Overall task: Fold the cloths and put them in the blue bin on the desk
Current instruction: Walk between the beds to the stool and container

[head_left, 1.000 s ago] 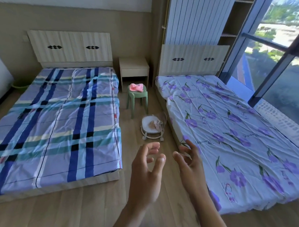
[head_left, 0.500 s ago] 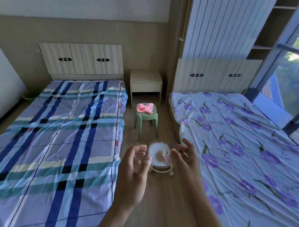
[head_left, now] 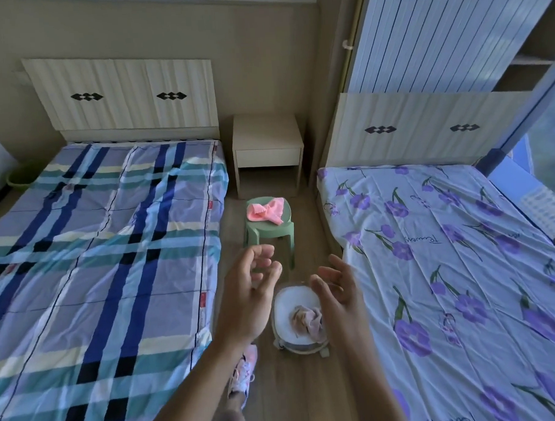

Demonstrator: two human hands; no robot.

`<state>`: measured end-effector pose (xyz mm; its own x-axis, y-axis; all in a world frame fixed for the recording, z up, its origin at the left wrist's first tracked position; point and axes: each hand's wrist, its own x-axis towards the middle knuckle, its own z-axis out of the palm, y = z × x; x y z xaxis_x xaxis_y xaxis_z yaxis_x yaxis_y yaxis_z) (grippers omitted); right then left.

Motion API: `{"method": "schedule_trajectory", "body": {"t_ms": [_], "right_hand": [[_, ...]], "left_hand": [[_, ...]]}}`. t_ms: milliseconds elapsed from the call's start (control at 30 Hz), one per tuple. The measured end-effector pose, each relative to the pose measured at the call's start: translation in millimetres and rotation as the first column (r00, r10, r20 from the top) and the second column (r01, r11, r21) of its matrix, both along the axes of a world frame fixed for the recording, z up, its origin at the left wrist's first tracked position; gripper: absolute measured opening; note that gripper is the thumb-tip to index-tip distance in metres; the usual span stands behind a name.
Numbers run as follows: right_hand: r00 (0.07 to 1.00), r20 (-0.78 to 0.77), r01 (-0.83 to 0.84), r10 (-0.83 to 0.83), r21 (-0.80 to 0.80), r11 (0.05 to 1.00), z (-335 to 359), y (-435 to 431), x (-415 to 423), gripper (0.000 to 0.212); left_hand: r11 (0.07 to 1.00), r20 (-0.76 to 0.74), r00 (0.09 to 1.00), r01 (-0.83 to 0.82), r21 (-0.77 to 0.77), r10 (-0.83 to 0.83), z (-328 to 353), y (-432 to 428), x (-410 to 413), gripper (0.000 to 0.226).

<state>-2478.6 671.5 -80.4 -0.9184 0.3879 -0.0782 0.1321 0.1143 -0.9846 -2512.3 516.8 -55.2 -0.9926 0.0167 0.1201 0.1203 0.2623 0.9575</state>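
Looking down the aisle between two beds, I take the green stool (head_left: 268, 225) as my landmark. On its seat lies a crumpled pink cloth (head_left: 265, 211), unfolded. Just nearer to me than the stool, on the wood floor (head_left: 287, 397), stands a small round white basket (head_left: 293, 300) with a second, paler pink cloth (head_left: 307, 321) bunched inside it. My left hand (head_left: 246, 299) hangs in the air in front of the stool's near legs, palm turned inward, fingers loosely curled and spread; its grip is released and holds nothing. My right hand (head_left: 337, 295) hangs to the right of it, over the right side of the basket, hiding part of its rim, fingers extended and apart; that grip too is slack and empty. The two hands face each other, apart, touching neither cloth. Beyond the stool, against the wall, stands a pale nightstand (head_left: 267, 150). Left of the stool runs the plaid bed (head_left: 96, 250), right of it the floral bed (head_left: 463, 266), both sheets spread flat. Nearer than the basket, below my left forearm, a pink shoe (head_left: 244, 371) rests on the floor. I see no blue bin from this view.
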Motion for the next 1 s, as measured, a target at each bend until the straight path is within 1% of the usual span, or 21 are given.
{"method": "schedule_trajectory", "body": {"t_ms": [67,200,267,367,433,533,600,700,833,1000], "right_hand": [[0.999,0.021,0.028,-0.028,0.002,1.000,-13,4,-45,0.046],[0.990,0.110,0.095,-0.093,-0.015,0.995,-42,8,-145,0.045],[0.984,0.140,0.117,-0.114,-0.011,0.993,-52,9,-178,0.044],[0.971,0.199,0.139,-0.136,0.000,0.990,-72,9,-237,0.044],[0.963,0.232,0.144,-0.140,0.002,0.990,-89,9,-270,0.045],[0.955,0.265,0.144,-0.136,-0.010,0.990,-114,9,-309,0.045],[0.951,0.286,0.122,-0.116,-0.002,0.993,-134,11,-334,0.045],[0.949,0.307,0.079,-0.078,0.007,0.997,-178,12,-375,0.046],[0.947,0.318,0.046,-0.039,-0.015,0.999,-238,19,-411,0.048],[0.937,0.347,0.028,-0.024,-0.008,1.000,-314,34,-428,0.049]], "left_hand": [[1.000,0.007,1.000,0.005,0.005,-0.005,-13,1,-58,0.015],[1.000,0.080,0.997,0.024,-0.014,-0.022,-47,4,-188,0.013],[0.999,0.103,0.994,0.046,-0.023,-0.043,-61,5,-234,0.013],[0.994,0.173,0.982,0.087,-0.072,-0.073,-88,9,-307,0.024],[0.989,0.208,0.974,0.111,-0.100,-0.089,-110,14,-350,0.027],[0.972,0.226,0.968,0.154,-0.180,-0.111,-149,21,-406,0.026],[0.946,0.231,0.966,0.182,-0.270,-0.120,-183,26,-442,0.021],[0.875,0.192,0.975,0.190,-0.446,-0.115,-250,30,-490,0.025],[0.749,0.277,0.953,0.269,-0.605,-0.119,-334,33,-542,0.038],[0.507,0.372,0.925,0.357,-0.785,-0.074,-426,30,-598,0.051]]}}
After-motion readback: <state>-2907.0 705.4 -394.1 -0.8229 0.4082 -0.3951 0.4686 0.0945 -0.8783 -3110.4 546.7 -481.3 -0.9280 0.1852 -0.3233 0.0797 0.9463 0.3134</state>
